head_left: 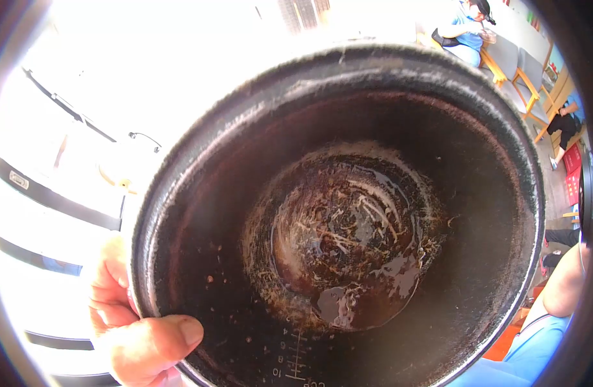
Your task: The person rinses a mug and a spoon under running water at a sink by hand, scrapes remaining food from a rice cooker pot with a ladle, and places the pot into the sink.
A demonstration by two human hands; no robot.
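Observation:
A large dark rice cooker inner pot [483,258] fills most of the view, its opening tilted towards me. My left hand [141,342] grips its rim at the lower left, thumb over the inside edge and fingers outside the wall. On the worn, scratched bottom lie a shallow pool of liquid and pale scraps. Small specks cling to the inner wall. A measuring scale with the numbers 6, 8 and 10 runs down the near side. My right hand does not show.
At the upper right a person in blue [464,32] sits near wooden-armed chairs [528,77]. Another seated person [567,122] is beside red boxes [572,171]. A bare arm [564,284] and light blue cloth [541,342] show lower right. Glare washes out the left, where dark bands [51,200] cross white surfaces.

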